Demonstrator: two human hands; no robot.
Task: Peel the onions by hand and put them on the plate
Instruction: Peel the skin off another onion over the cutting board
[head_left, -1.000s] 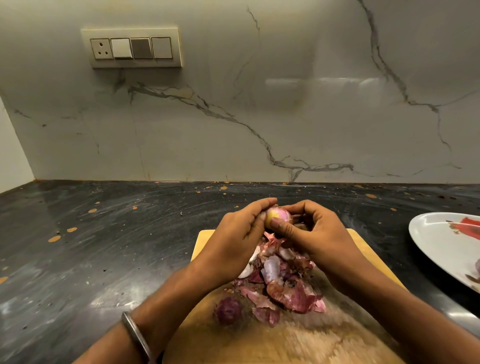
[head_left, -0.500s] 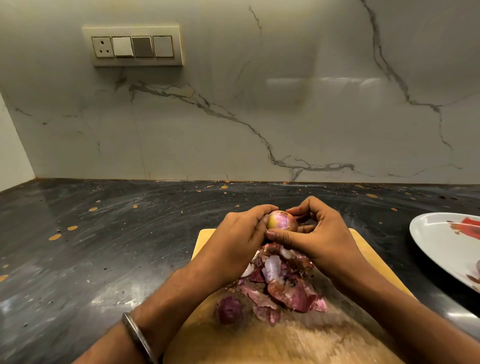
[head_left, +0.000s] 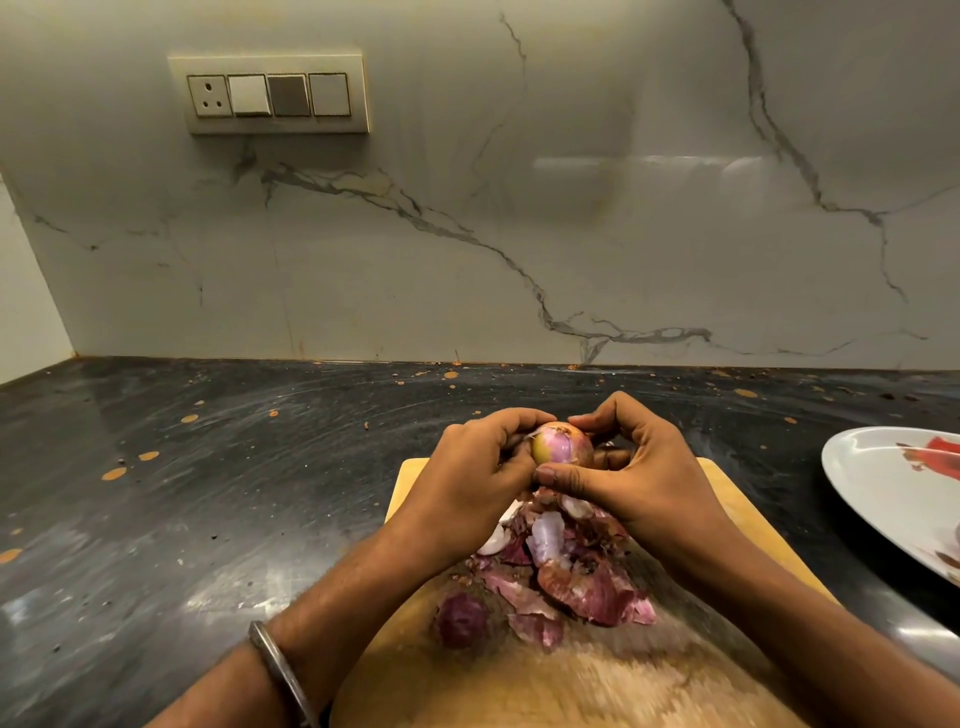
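Grip: onion (head_left: 562, 449) is pinched between left hand (head_left: 475, 475) and right hand (head_left: 631, 480) | held over cutting board (head_left: 727, 499), likely so skins (head_left: 576, 582) drop there | plate (head_left: 883, 483) waits at table's right edge.

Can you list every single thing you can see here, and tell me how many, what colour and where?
onion: one, pink and yellowish, held above the cutting board between both hands
onion skins: a pile, purple, pink and white, on the middle of the board
dark purple piece: one, on the board left of the pile; whole onion or scrap, cannot tell
cutting board: one, light wood, on the counter
plate: one, white with red marks, right edge of the counter
counter: one, black with orange specks
switch panel: one, cream, on the marble wall
bangle: one, silver, on the left wrist
left hand: grips the onion
right hand: grips the onion
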